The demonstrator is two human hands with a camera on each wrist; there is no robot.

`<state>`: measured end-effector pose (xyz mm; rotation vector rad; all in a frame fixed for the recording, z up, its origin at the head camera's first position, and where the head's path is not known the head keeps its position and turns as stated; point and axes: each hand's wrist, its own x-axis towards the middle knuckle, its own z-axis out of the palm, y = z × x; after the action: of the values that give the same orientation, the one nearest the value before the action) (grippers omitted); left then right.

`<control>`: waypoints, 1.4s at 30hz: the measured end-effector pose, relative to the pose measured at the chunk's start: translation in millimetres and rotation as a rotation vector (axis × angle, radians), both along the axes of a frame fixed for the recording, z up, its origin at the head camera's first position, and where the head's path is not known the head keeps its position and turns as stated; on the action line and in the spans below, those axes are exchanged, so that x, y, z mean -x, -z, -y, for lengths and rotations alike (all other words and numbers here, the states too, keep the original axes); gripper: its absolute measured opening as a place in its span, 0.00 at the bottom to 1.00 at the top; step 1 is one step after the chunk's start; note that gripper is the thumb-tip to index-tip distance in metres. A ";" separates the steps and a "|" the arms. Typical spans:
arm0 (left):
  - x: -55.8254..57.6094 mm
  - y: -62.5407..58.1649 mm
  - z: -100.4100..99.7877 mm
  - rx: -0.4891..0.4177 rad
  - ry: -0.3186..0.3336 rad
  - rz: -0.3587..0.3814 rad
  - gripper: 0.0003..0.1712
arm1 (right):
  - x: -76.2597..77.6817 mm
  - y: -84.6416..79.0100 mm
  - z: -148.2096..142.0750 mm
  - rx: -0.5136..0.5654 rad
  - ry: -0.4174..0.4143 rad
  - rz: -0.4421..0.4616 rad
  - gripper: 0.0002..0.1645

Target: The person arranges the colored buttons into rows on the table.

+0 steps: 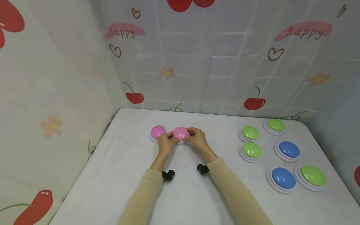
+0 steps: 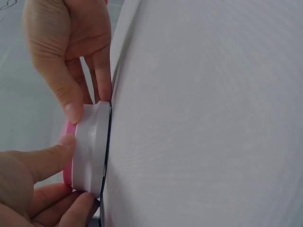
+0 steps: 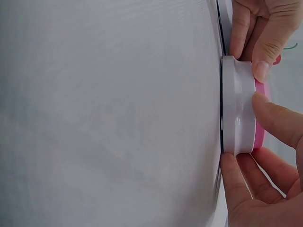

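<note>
A pink push button (image 1: 180, 133) with a domed top and white round base sits between both hands, its base at the table surface. My left hand (image 1: 166, 144) grips its left side, thumb at the near edge of the dome and fingers against the base. On the opposite side my right hand (image 1: 199, 138) grips it likewise. In the left wrist view, both thumbs press where the pink dome (image 2: 69, 163) meets the white base (image 2: 90, 146). A second pink button (image 1: 158, 132) stands just left, partly behind the left hand.
At the right of the white table (image 1: 112, 175) stand several green buttons (image 1: 251, 150) and two blue buttons (image 1: 283, 178). A printed curtain (image 1: 197, 62) hangs behind the table and along its left side.
</note>
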<state>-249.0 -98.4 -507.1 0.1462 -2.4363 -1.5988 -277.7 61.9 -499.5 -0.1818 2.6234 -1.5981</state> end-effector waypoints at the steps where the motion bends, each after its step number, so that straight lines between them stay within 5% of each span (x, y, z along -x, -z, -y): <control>1: -0.2 0.0 0.0 -0.001 -0.001 0.006 0.26 | -0.3 0.2 0.4 0.001 -0.002 -0.003 0.32; 11: -1.6 -3.0 -3.3 0.027 -0.018 0.005 0.28 | -0.9 -0.7 1.3 -0.022 0.007 -0.004 0.33; 19: -14.9 -27.5 -29.1 0.167 -0.059 -0.128 0.31 | -21.3 -22.3 -12.4 -0.049 0.036 0.012 0.41; 22: -23.7 -41.6 -41.8 0.129 -0.006 -0.159 0.33 | -39.9 -37.3 -27.6 -0.019 0.067 -0.036 0.39; 29: -41.8 -59.6 -80.4 -0.055 0.234 -0.078 0.35 | -86.7 -51.8 -89.6 0.021 0.256 -0.224 0.34; 37: -47.7 -52.2 -139.5 -0.140 0.388 0.027 0.36 | -116.6 -41.6 -157.7 -0.022 0.577 -0.234 0.37; 42: -40.4 -43.2 -170.6 -0.164 0.450 0.085 0.38 | -119.0 -35.7 -180.8 -0.016 0.659 -0.151 0.44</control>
<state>-208.6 72.1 -463.8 -0.3393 -2.5247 -2.0107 -158.8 242.7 -463.8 0.6569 2.9998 -1.7692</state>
